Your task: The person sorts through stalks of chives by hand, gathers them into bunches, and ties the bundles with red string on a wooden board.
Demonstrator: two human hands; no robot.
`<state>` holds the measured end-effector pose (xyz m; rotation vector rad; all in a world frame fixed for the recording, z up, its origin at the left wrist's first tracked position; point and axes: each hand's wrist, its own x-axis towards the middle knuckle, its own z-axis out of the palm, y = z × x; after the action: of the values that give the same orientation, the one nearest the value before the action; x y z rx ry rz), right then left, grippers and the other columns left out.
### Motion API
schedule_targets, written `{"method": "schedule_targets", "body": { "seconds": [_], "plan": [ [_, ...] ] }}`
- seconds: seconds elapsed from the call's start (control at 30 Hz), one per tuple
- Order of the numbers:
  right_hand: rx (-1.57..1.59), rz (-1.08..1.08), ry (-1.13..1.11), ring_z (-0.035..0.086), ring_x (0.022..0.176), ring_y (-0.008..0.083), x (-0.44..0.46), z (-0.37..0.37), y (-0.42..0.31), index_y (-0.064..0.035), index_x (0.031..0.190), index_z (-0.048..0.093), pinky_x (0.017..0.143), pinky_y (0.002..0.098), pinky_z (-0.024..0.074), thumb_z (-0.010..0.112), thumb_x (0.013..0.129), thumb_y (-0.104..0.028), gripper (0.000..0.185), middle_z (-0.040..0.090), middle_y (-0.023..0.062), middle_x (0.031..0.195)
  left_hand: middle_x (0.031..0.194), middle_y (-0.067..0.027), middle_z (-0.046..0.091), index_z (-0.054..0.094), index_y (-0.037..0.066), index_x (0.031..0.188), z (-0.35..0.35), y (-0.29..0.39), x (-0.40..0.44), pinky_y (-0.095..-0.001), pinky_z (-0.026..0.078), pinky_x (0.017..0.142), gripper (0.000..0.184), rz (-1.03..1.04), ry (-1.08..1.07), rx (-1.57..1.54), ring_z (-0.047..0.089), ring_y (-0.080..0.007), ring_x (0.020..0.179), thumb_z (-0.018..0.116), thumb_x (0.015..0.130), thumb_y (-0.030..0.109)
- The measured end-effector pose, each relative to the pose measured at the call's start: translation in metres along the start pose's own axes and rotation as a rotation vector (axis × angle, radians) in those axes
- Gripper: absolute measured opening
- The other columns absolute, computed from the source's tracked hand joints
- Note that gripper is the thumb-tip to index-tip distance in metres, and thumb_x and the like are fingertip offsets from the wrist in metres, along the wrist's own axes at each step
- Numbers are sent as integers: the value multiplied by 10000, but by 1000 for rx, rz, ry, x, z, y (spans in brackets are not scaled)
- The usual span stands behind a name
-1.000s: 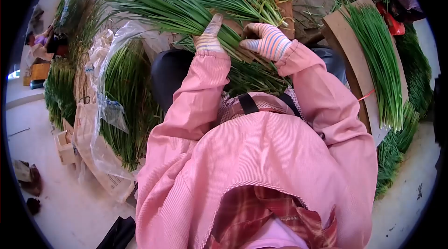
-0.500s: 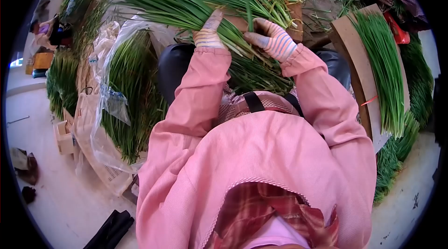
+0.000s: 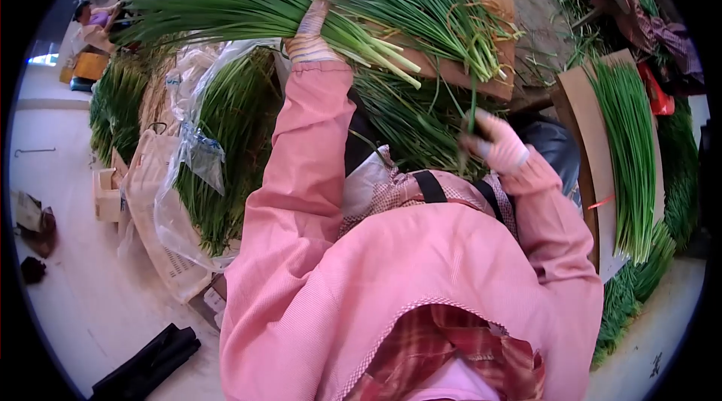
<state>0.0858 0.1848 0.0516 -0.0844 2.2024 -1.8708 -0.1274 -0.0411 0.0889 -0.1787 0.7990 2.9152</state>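
Observation:
My left hand (image 3: 311,34), in a striped glove, is wrapped round a bunch of long green stalks (image 3: 218,11). The leaves fan out to the left, and the pale stem ends stick out to the right. Lower and to the right, my right hand (image 3: 492,141) is blurred by motion, its fingers closed on a few long green blades (image 3: 471,104). Between and beyond my hands, a second pile of stalks (image 3: 410,2) lies on a brown board (image 3: 496,47). Loose greens (image 3: 406,119) lie across my lap below it.
At the right, a bundle of greens (image 3: 624,153) lies on cardboard (image 3: 577,111), near a red bag (image 3: 656,89). Clear plastic (image 3: 169,183) partly wraps greens (image 3: 229,130) at the left. A person (image 3: 94,25) sits at the far upper left. Black cloth (image 3: 147,359) lies at the lower left.
My left hand has moved up and left with its bunch. My right hand has drawn away from the bunch, down and to the right, with a few blades in it.

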Motion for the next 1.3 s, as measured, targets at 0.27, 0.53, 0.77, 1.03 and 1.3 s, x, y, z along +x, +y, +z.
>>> {"method": "schedule_targets", "body": {
  "seconds": [0.27, 0.53, 0.77, 1.03, 1.3],
  "plan": [
    [-742, -133, 357, 528, 934, 318, -3, -13, -65, 20, 1122, 439, 824, 336, 404, 675, 656, -258, 592, 548, 202, 995, 931, -105, 582, 537, 39, 1001, 31, -30, -15, -401, 517, 674, 268, 125, -319, 149, 579, -238, 788, 600, 741, 26],
    [-297, 51, 256, 506, 558, 177, 27, -17, -20, -18, 936, 543, 515, 273, 411, 524, 824, -231, 241, 532, 59, 667, 809, -111, 607, 557, 57, 948, 0, -111, -48, -378, 496, 595, 353, -544, 182, 220, 564, -260, 632, 668, 722, 304],
    [231, 387, 225, 394, 488, 61, 16, -11, 8, -50, 947, 566, 437, 194, 342, 485, 858, -308, 285, 475, -25, 626, 734, -48, 557, 553, 91, 873, -33, -131, -80, -318, 463, 530, 256, -558, 282, 229, 521, -195, 611, 683, 713, 243],
    [-179, 250, 141, 528, 765, 84, 29, 0, 9, 7, 979, 558, 685, 240, 440, 664, 734, -197, 336, 600, 35, 854, 755, -77, 595, 575, 70, 873, -40, -128, -89, -370, 481, 592, 190, -648, 225, 291, 553, -251, 618, 652, 719, 151],
    [359, 306, 160, 479, 574, 60, 20, -14, 33, -44, 988, 568, 504, 212, 386, 610, 779, -240, 289, 573, -11, 731, 868, -110, 605, 563, 43, 929, -34, -116, -96, -405, 482, 707, 193, -706, 146, 42, 576, -281, 775, 596, 757, 125]
  ]
}}
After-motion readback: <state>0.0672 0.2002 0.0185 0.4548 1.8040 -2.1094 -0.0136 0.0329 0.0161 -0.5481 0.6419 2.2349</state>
